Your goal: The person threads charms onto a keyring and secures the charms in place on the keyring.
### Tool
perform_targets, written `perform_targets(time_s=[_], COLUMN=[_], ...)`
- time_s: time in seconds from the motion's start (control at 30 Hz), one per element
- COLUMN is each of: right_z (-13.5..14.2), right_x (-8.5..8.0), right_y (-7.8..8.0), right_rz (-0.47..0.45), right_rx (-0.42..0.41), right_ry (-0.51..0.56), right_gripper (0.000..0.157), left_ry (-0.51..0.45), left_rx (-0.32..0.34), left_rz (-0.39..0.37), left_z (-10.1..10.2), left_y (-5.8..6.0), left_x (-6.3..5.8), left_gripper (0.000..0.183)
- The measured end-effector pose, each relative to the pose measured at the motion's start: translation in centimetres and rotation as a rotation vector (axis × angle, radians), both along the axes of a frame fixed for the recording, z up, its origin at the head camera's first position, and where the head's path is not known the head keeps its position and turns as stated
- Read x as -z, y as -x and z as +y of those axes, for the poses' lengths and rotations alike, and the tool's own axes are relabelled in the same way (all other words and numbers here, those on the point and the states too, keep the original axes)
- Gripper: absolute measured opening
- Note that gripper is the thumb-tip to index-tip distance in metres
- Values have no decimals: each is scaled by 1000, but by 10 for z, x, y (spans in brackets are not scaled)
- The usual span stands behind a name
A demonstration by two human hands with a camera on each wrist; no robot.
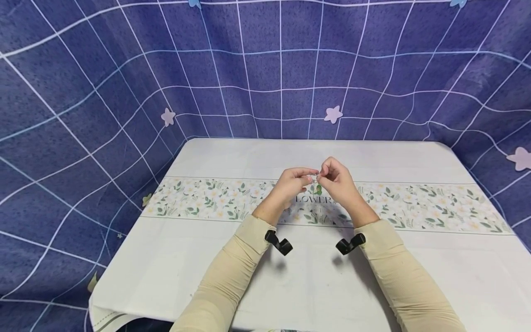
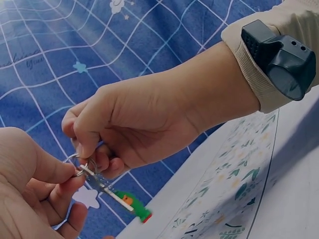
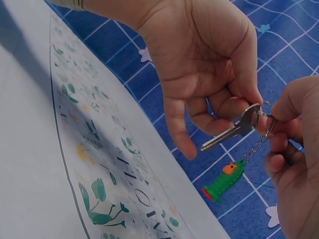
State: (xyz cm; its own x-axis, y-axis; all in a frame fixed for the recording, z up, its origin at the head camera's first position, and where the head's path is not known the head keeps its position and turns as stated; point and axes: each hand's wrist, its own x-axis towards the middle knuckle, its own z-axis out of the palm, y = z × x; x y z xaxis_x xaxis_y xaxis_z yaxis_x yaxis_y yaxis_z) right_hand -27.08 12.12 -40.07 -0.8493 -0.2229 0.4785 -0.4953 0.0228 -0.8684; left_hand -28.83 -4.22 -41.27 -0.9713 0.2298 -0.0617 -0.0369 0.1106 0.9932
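Observation:
Close together over the table, my left hand (image 1: pixel 292 183) and right hand (image 1: pixel 339 183) meet at a small metal key ring (image 3: pixel 270 125). In the right wrist view, the left thumb and fingers pinch a silver key (image 3: pixel 233 131) by its head, its blade pointing down and left. Between thumb and fingertips, the right hand grips the ring. From the ring hangs a short chain (image 3: pixel 255 148) carrying a green charm (image 3: pixel 225 180) with an orange patch and a red base. The left wrist view shows the charm (image 2: pixel 133 203) dangling below both hands, the ring partly hidden by fingertips.
A white tablecloth (image 1: pixel 166 249) with a printed floral band (image 1: pixel 224 198) covers the table. Blue gridded curtains (image 1: pixel 265 69) with star shapes surround the back and sides. Black wrist cameras (image 1: pixel 279 243) sit on both beige sleeves.

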Motion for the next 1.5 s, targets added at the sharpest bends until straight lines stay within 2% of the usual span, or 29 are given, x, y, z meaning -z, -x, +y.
perform_targets(time_s=[0.17, 0.47, 0.6, 0.93, 1.13, 1.33, 1.5], right_z=[-1, 1, 0, -5, -8, -10, -11], right_x=[-3, -5, -4, -3, -2, -2, 2], right_y=[-1, -1, 0, -3, -4, -6, -3], right_rz=[-19, -25, -31, -1, 19, 43, 61], right_rx=[30, 83, 81, 22, 9, 13, 36], right_ry=[-27, -32, -19, -13, -12, -40, -58], right_gripper=[14, 14, 15, 16, 17, 18, 19], left_ry=[27, 121, 170, 425, 436, 349, 330], left_rx=[-44, -96, -127, -223, -234, -204, -207], left_rz=[71, 288, 377, 608, 628, 565, 533], left_z=[4, 5, 5, 7, 8, 6, 6], left_y=[-1, -4, -3, -6, -7, -6, -6], left_x=[1, 3, 6, 8, 8, 6, 4], left_gripper=[27, 14, 9, 7, 6, 6, 7])
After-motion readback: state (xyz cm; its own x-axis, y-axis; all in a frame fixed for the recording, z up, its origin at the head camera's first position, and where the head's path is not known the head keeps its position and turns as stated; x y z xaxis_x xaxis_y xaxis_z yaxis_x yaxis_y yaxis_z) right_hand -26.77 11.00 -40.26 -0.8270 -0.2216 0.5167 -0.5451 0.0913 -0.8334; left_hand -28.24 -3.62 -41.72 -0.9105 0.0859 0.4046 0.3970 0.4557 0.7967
